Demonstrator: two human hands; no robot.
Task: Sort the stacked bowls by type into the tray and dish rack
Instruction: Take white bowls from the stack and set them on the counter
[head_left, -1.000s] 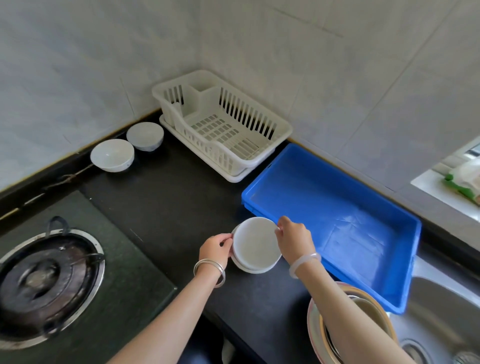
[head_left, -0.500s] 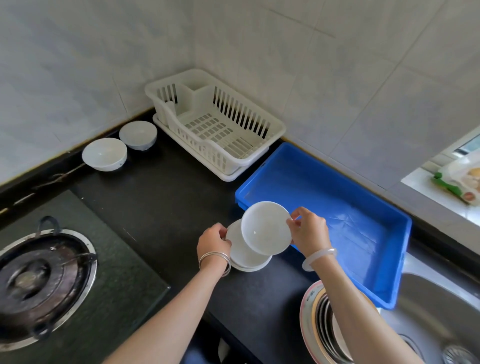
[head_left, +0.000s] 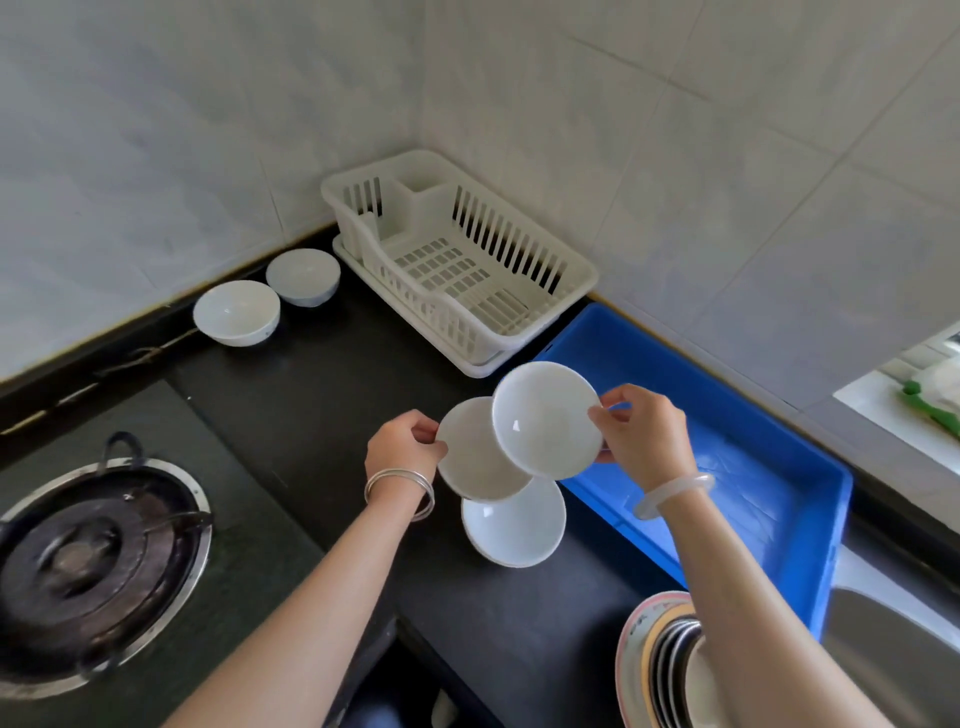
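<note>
Three shallow white dishes show near the middle of the black countertop (head_left: 311, 395), all plain, glossy and round, each with a small bright glint inside. The right hand (head_left: 644, 441) pinches the rim of the highest dish (head_left: 545, 418) between thumb and fingers, holding it tilted in the air over the near-left corner of the blue tray (head_left: 810, 452). The left hand (head_left: 402, 449) grips the left edge of a second dish (head_left: 475, 457), also lifted and tilted, its right part hidden behind the first. Below both, a third dish (head_left: 514, 527) sits on the countertop just beside the tray's left wall; whether more lie stacked under it cannot be told.

The white plastic dish rack (head_left: 519, 332) stands in the corner against the tiled wall, next to the tray's far end. To its left, two deeper white bowls (head_left: 236, 312) (head_left: 303, 275) rest upright along the wall, close beside each other. A gas burner (head_left: 88, 561) lies at the left. At the lower right, a stack of metal and rimmed basins (head_left: 660, 660) sits partly behind the right forearm, beside the steel sink (head_left: 893, 649). Silver bangles (head_left: 400, 486) circle the left wrist, a pale bangle (head_left: 672, 493) the right.
</note>
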